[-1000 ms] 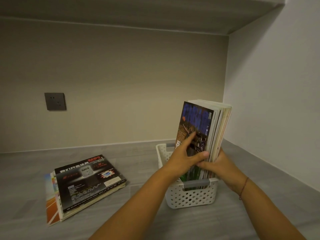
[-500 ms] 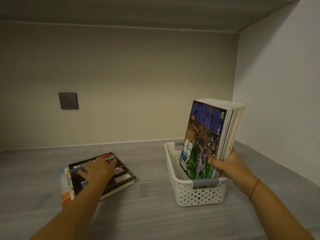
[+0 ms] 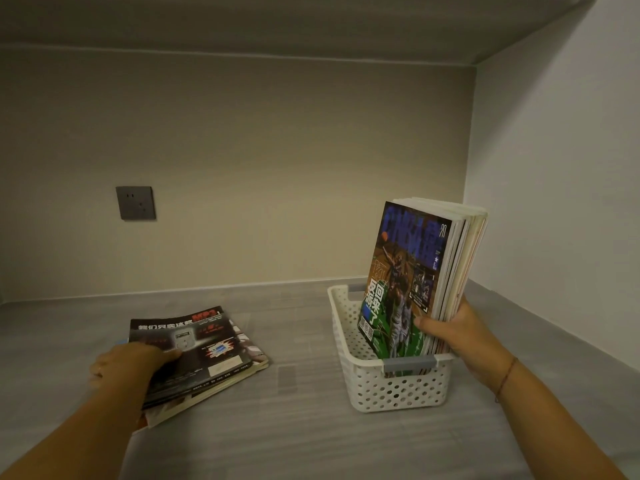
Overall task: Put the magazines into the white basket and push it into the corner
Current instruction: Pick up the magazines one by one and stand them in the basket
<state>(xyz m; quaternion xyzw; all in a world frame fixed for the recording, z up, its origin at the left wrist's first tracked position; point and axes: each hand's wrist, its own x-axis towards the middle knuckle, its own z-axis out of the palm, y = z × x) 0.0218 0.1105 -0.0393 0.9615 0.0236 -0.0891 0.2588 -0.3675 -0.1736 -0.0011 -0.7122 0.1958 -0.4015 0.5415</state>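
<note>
A white perforated basket with grey handles stands on the grey counter, right of centre. Several magazines stand upright inside it, leaning right, a blue and green basketball cover facing me. My right hand grips their lower right edge, thumb on the front cover. To the left, a small stack of magazines with a black cover on top lies flat. My left hand grips the stack's left edge, thumb on the black cover, fingers hidden underneath.
The white side wall and beige back wall meet in a corner behind and right of the basket. A dark wall socket sits on the back wall at the left. A shelf underside hangs overhead.
My left hand let go of the upright magazines, crossed left to the flat stack and took hold of its edge. My right hand keeps holding the upright magazines in the basket.
</note>
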